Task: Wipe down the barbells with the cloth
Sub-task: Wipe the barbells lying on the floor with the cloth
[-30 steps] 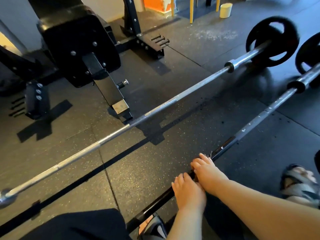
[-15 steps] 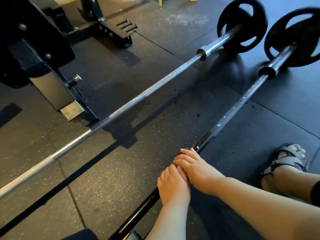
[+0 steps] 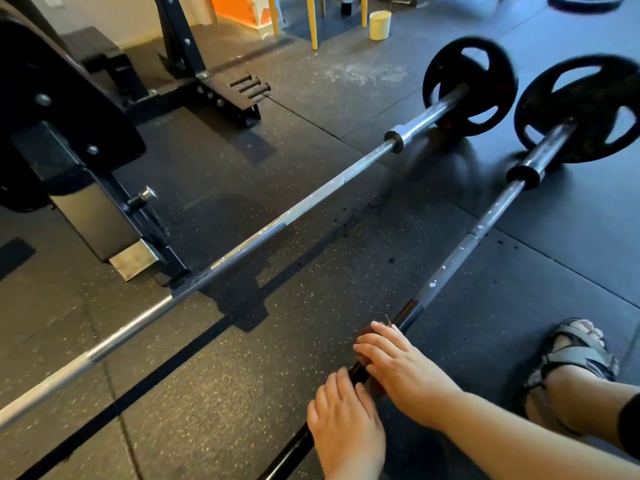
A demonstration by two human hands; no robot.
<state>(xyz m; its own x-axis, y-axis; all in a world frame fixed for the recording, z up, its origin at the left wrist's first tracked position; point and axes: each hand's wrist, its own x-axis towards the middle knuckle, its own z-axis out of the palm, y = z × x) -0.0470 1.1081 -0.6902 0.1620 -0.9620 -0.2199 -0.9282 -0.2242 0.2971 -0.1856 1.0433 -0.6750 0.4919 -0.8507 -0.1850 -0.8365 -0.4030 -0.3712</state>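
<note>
Now, down on the gym floor [image 3: 242,375], the right hand [image 3: 401,365] is wrapped over a brownish cloth [image 3: 366,332] on the nearer barbell [image 3: 460,251], and the left hand [image 3: 346,424] clasps the bare shaft just behind it. Best play, I'd say: steady with the left, squeeze the cloth right round, then run it up toward the white-flecked stretch. The farther barbell [image 3: 277,223] lies well apart, no hand on it. One container: a cream tub [image 3: 380,25] far back, contents hidden from here.

far barbell [image 3: 311,201] behind near barbell [image 3: 460,251] | bench frame [image 3: 86,209] left | foot [image 3: 571,362] right
</note>
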